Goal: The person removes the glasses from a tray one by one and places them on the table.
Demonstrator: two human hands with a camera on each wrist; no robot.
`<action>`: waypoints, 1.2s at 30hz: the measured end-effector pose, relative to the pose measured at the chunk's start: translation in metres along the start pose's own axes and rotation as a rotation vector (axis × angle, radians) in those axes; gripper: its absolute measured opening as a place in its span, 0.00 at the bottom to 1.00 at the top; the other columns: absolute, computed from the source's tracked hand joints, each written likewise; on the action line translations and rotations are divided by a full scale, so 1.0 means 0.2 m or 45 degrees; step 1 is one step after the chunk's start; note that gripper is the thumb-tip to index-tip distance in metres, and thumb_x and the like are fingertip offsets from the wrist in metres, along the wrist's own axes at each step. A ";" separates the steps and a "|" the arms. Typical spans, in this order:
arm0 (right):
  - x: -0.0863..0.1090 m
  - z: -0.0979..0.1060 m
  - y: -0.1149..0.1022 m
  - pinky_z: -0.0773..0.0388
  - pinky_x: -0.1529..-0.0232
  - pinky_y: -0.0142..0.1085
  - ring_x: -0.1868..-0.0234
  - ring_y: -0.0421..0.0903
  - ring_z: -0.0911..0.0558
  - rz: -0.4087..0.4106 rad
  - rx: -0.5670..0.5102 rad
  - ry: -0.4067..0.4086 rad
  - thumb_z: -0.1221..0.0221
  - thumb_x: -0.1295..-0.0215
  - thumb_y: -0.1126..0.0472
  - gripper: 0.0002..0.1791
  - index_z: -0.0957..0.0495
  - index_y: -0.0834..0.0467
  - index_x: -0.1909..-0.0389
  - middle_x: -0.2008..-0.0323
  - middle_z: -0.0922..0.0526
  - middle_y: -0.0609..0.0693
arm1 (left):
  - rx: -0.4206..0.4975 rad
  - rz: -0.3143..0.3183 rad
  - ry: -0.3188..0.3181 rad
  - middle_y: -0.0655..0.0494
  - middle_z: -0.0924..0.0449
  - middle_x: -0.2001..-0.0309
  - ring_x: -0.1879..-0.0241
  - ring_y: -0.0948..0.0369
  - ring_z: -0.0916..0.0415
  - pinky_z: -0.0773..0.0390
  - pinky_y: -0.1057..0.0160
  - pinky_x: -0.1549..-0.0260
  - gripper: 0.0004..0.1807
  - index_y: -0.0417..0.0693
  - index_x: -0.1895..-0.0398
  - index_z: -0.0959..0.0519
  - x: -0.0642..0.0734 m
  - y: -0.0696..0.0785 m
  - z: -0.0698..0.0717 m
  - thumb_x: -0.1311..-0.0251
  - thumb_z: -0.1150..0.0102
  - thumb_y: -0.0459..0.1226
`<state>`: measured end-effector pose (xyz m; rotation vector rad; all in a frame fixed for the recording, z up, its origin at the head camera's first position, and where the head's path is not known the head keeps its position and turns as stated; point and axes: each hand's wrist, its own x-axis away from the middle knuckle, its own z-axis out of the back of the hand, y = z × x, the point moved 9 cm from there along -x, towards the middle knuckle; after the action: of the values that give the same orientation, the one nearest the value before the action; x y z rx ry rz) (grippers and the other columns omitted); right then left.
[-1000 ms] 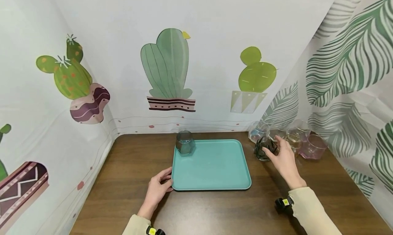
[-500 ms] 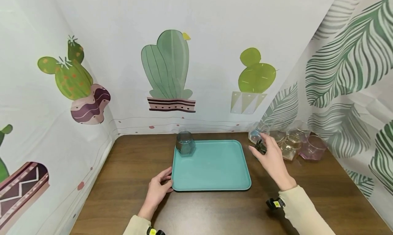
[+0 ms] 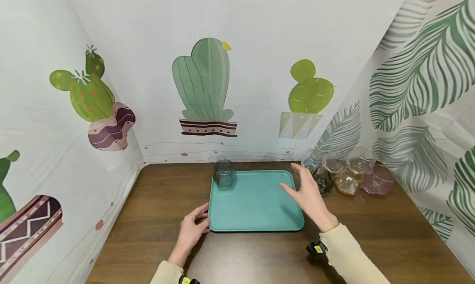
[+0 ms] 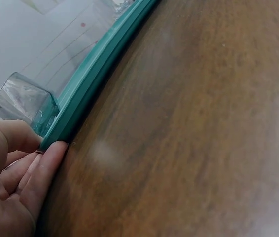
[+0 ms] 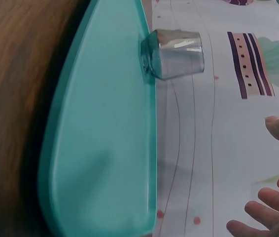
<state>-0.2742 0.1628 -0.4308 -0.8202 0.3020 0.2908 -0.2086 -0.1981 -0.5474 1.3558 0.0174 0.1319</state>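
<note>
My left hand (image 3: 193, 230) pinches the near left corner of a turquoise tray (image 3: 256, 210), thumb on the rim and fingers against its side, as the left wrist view shows. A grey-blue faceted drinking glass (image 3: 224, 174) stands upright in the tray's far left corner; the right wrist view also has this glass (image 5: 174, 54). My right hand (image 3: 311, 199) hovers over the tray's right side with thumb and fingers spread and nothing between them. Just right of it stands a dark smoky glass (image 3: 323, 181), partly hidden behind the fingers.
Beside the dark glass, at the table's back right, are an amber glass (image 3: 349, 180), a pink glass (image 3: 378, 180) and several clear ones behind. A cactus-printed cloth (image 3: 256, 90) hangs at the back of the wooden table (image 3: 252, 259).
My right hand has moved left, from around the dark glass to the tray's right side, with that glass left standing by the others. The left hand keeps its place at the tray corner.
</note>
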 end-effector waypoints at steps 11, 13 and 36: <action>-0.05 -0.17 -0.11 0.26 0.36 0.60 0.33 0.63 0.27 0.015 -0.047 -0.082 0.28 0.35 0.51 0.43 0.37 0.63 0.26 0.32 0.30 0.63 | -0.010 0.000 0.017 0.40 0.19 0.38 0.43 0.49 0.22 0.12 0.63 0.66 0.28 0.38 0.31 0.23 -0.01 -0.02 0.01 0.37 0.42 0.23; -0.05 -0.20 -0.13 0.25 0.36 0.59 0.33 0.63 0.27 0.020 -0.049 -0.102 0.29 0.35 0.50 0.44 0.37 0.62 0.25 0.32 0.30 0.63 | -0.026 -0.023 0.019 0.38 0.19 0.39 0.44 0.49 0.21 0.12 0.63 0.66 0.27 0.37 0.32 0.23 -0.01 -0.01 0.00 0.36 0.42 0.24; -0.17 -0.54 -0.19 0.25 0.35 0.56 0.32 0.59 0.27 -0.025 -0.166 -0.259 0.29 0.35 0.46 0.44 0.36 0.59 0.25 0.32 0.29 0.59 | -0.048 -0.018 0.003 0.39 0.18 0.40 0.42 0.47 0.21 0.12 0.63 0.65 0.27 0.39 0.32 0.23 0.00 -0.01 0.00 0.36 0.42 0.24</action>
<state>-0.3071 0.0523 -0.4626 -0.9132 0.0853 0.3751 -0.2089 -0.1982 -0.5487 1.3179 0.0264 0.1217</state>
